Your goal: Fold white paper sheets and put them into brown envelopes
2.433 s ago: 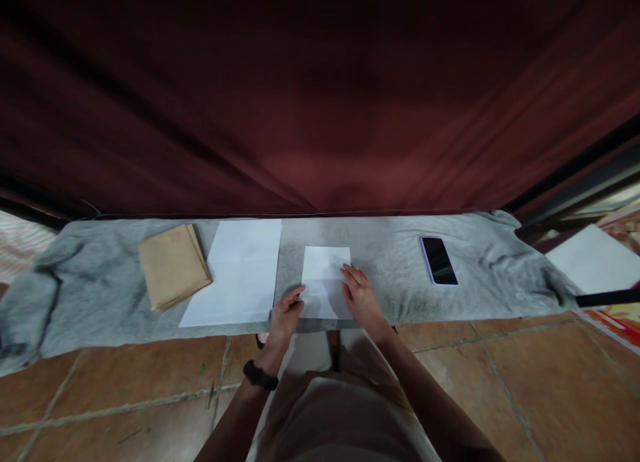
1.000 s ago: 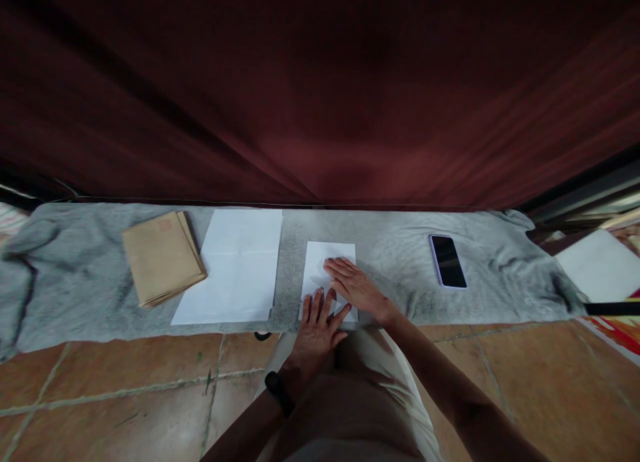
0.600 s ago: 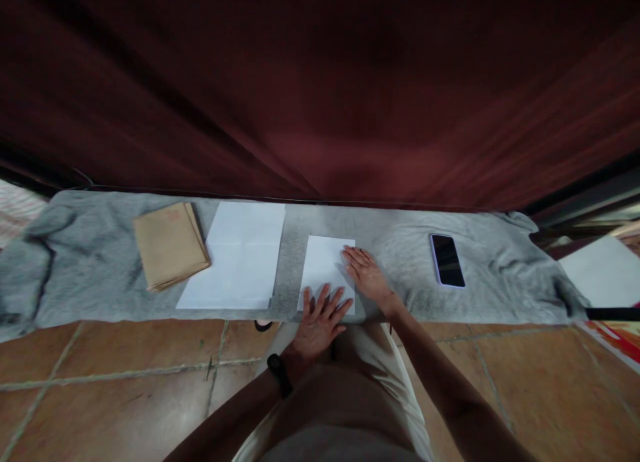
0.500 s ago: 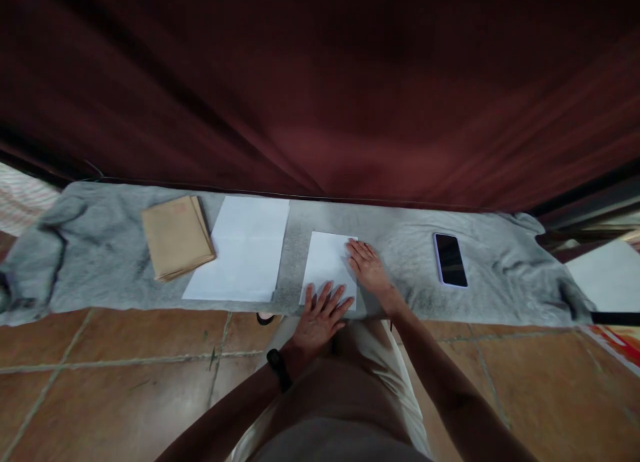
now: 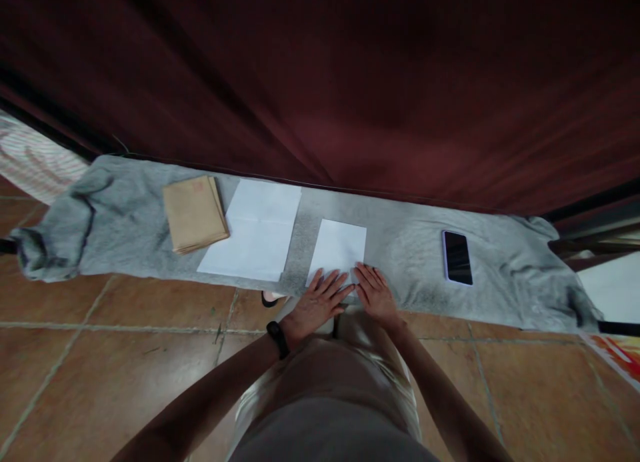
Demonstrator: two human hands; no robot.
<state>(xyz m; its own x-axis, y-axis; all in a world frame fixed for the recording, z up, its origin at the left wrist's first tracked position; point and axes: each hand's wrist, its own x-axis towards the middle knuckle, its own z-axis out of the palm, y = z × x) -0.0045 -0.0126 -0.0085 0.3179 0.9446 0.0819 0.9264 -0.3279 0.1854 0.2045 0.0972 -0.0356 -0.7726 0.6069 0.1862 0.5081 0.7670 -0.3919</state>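
A folded white sheet of paper [image 5: 340,243] lies on the grey cloth in front of me. My left hand [image 5: 319,303] rests flat on its near edge, fingers spread, with a dark watch on the wrist. Beside it, my right hand [image 5: 376,295] is laid flat on the near right corner of the paper, fingers stretched out. Neither hand grips anything. The near edge of the sheet is partly hidden under both hands.
Grey cloth [image 5: 400,249] covers the narrow surface. To the left, brown envelopes [image 5: 196,212] overlap a stack of larger white sheets [image 5: 257,232]. A phone [image 5: 457,257] lies on the right. A dark red curtain [image 5: 350,142] hangs behind; tiled floor [image 5: 165,355] shows below.
My right hand has slid toward me along the paper's right side, from its far corner to the near one. My left hand stays on the near edge. The camera view has tilted slightly.
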